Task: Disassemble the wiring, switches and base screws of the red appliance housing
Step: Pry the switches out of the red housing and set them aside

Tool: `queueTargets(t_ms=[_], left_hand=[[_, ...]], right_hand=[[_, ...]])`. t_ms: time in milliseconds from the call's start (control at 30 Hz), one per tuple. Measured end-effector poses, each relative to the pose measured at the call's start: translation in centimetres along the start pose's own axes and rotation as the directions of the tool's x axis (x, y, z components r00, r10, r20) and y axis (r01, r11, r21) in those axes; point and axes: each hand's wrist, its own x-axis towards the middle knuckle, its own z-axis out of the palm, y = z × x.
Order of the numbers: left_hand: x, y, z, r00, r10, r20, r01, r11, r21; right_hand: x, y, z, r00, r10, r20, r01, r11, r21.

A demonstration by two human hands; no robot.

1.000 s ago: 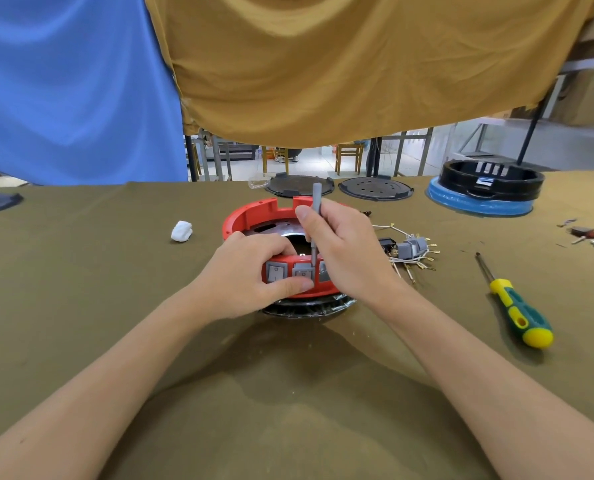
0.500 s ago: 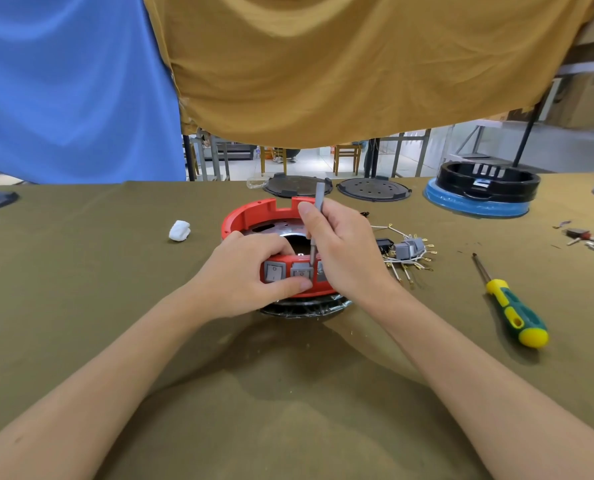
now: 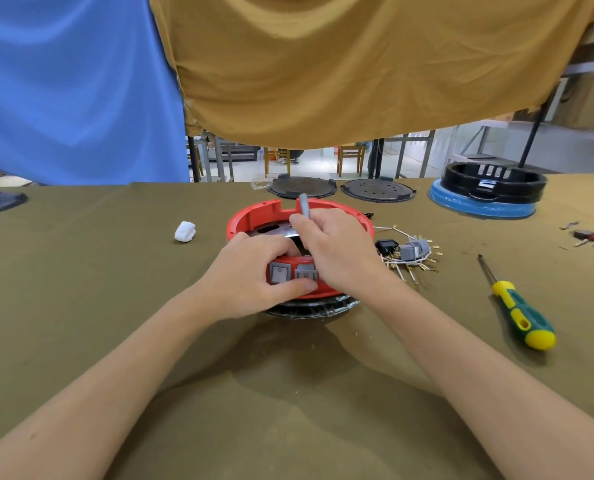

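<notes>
1 head-worn view looks forward and down, close over the table (image 3: pixel 81 306).

Both bare forearms are extended from the near edge toward the middle of the scene, converging there. The left hand (image 3: pixel 250 278) is curled, with the thumb laid along the near side and the fingers hooked over the top of what is gripped. The right hand (image 3: pixel 337 251) is closed in a fist around a thin grey tool (image 3: pixel 304 206), which is held nearly upright, its top protruding above the knuckles.
</notes>
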Motion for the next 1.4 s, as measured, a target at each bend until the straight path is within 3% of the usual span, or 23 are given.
queueTargets(t_ms=[100,267,400,633,867,1100,1233,1333,1400], left_hand=[[-0.1,-0.1,0.0,1.000,-0.001,-0.003,0.001,1.000,-0.002],[-0.1,0.0,0.0,1.000,-0.007,-0.012,0.007,1.000,0.013],[-0.1,0.2,-0.1,1.000,-0.006,-0.022,0.007,1.000,0.020],[0.0,0.2,-0.1,0.999,0.032,-0.014,-0.033,0.999,-0.043],[0.0,0.0,0.0,0.999,0.029,-0.024,-0.031,0.997,-0.067],[-0.1,0.4,-0.2,0.998,0.062,-0.024,-0.064,0.994,-0.085],[0.0,0.2,-0.2,0.999,0.045,-0.008,-0.045,0.996,-0.070],[-0.3,0.1,-0.7,0.998,0.025,0.053,-0.021,0.997,-0.080],[-0.3,0.0,-1.3,0.992,-0.008,0.128,0.025,0.991,-0.132]], right_hand=[[-0.3,0.2,0.3,0.998,-0.023,-0.050,0.023,1.000,-0.011],[-0.6,0.6,0.0,0.979,0.011,-0.204,0.050,0.954,0.295],[-1.0,0.4,0.0,0.982,-0.086,-0.168,0.143,0.922,0.360],[-1.1,0.5,0.2,0.973,-0.231,-0.028,0.233,0.963,0.137],[0.1,-0.6,0.6,0.983,-0.165,0.077,0.169,0.985,-0.043],[0.6,-1.1,0.5,0.990,-0.108,0.088,0.110,0.994,-0.020],[0.0,-0.5,0.5,0.992,-0.121,-0.026,0.124,0.981,0.149],[-0.2,0.7,-0.2,0.991,-0.051,-0.126,0.094,0.926,0.365],[-0.1,1.4,-0.8,0.986,-0.001,-0.168,0.071,0.907,0.414]])
